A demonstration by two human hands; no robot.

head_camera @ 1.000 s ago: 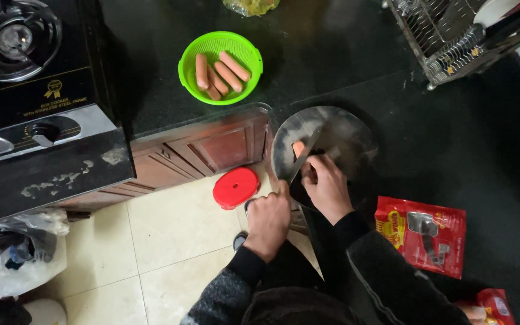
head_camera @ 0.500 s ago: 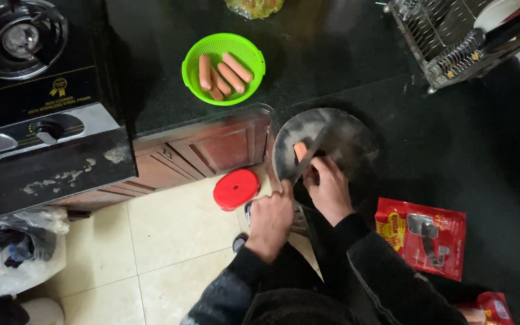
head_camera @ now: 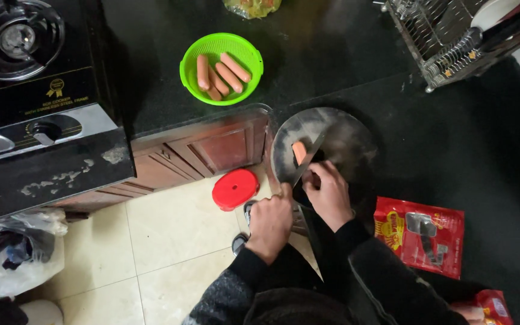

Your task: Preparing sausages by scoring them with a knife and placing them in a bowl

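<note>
Plainly, the sausage piece [head_camera: 298,151] lies on the round metal plate [head_camera: 356,135] at the dark surface's [head_camera: 344,54] front edge, with the knife [head_camera: 306,161] blade laid against it. The left hand [head_camera: 270,221] is closed around the handle, the right hand [head_camera: 328,194] curled with fingertips at the sausage's six o'clock end. Keeping those fingertips tucked clear of the edge and cutting straight down would serve best; more sausages wait in the green basket [head_camera: 221,68] at ten o'clock.

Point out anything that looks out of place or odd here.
A red lid lies on the tiled floor below the cabinet, away from any container. The stove's front edge is scuffed, with pale patches.
</note>
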